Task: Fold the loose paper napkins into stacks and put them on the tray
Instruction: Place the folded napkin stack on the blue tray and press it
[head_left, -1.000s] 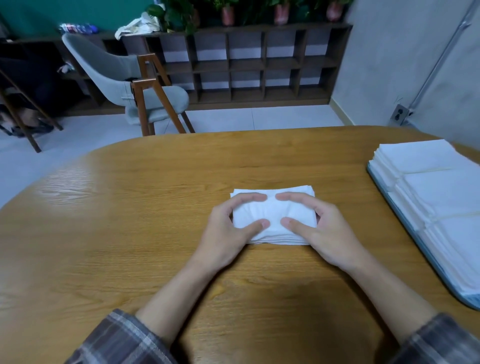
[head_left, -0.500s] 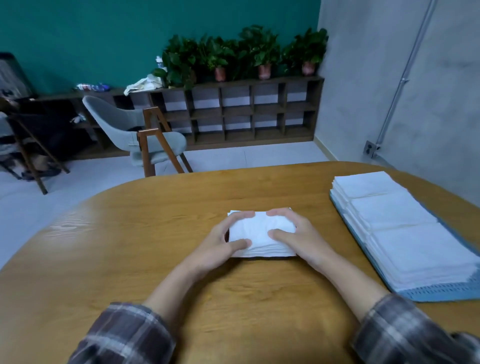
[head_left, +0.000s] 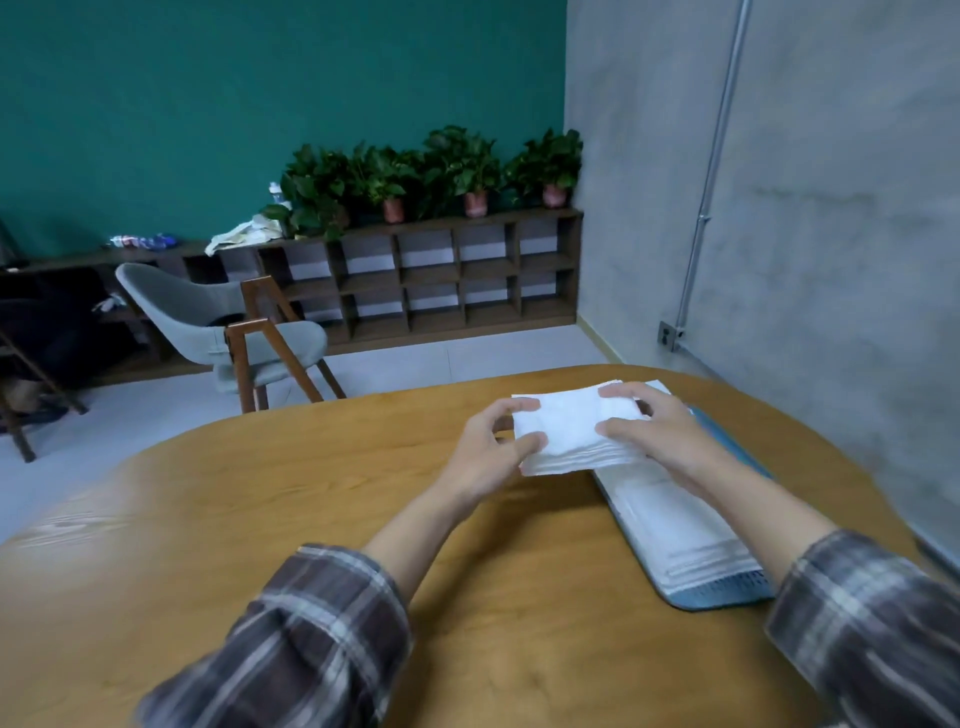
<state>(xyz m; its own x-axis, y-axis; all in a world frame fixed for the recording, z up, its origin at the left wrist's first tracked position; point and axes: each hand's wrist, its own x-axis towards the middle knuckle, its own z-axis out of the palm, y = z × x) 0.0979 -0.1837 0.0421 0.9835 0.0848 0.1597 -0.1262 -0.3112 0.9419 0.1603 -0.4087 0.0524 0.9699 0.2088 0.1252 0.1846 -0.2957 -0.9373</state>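
A white folded napkin stack is held above the table between both hands. My left hand grips its left edge, thumb on the front and fingers behind. My right hand grips its right side, over the far end of the blue tray. White napkin stacks on the tray fill its near part; my right forearm hides part of them.
The round wooden table spreads to the left and front. A grey wall stands close on the right. Beyond the table are a grey chair and a low shelf with potted plants.
Both hands lifted the napkin stack off the table's middle and carried it right, to the far end of the tray. The view swung upward and left.
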